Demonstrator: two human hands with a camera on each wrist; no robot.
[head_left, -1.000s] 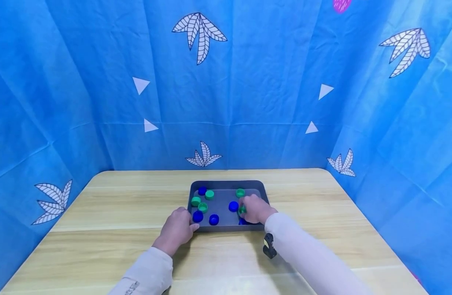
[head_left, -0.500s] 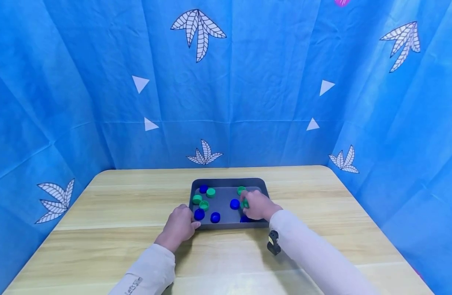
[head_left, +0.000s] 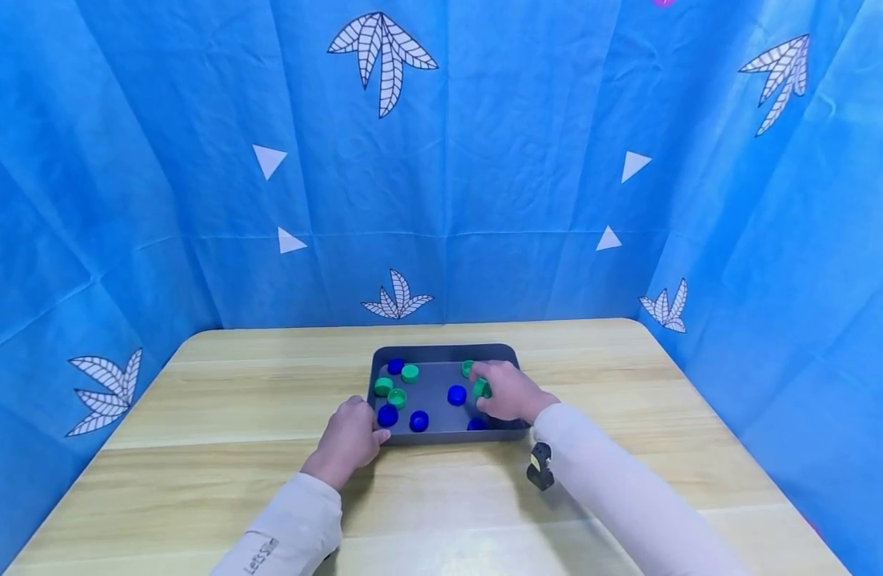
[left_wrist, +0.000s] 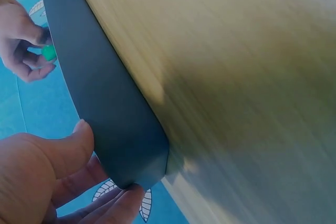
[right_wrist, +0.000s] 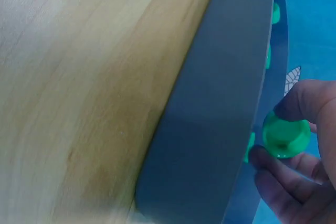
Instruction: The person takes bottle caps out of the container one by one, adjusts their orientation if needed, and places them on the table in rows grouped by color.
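Observation:
A dark grey tray (head_left: 441,438) lies on the table with loose green and blue bottle caps inside. My left hand (head_left: 351,436) grips its front left corner; in the left wrist view the thumb (left_wrist: 76,148) lies at the rim and the fingers reach around the end wall. Over the tray's right part, my right hand (head_left: 509,390) pinches a green bottle cap (right_wrist: 286,136) between thumb and fingers, its hollow side facing the right wrist camera. Near that hand are a blue cap (head_left: 457,394), a partly covered green cap (head_left: 468,368) and another blue cap (head_left: 477,424) by the front wall.
At the tray's left are more caps, among them a green one (head_left: 409,374) and a blue one (head_left: 387,415). The wooden table (head_left: 269,376) extends around the tray. A blue patterned cloth (head_left: 441,160) hangs behind and at both sides.
My right hand has risen slightly and moved right with the green cap, showing more of the blue cap near the front wall. My left hand keeps its grip on the tray corner.

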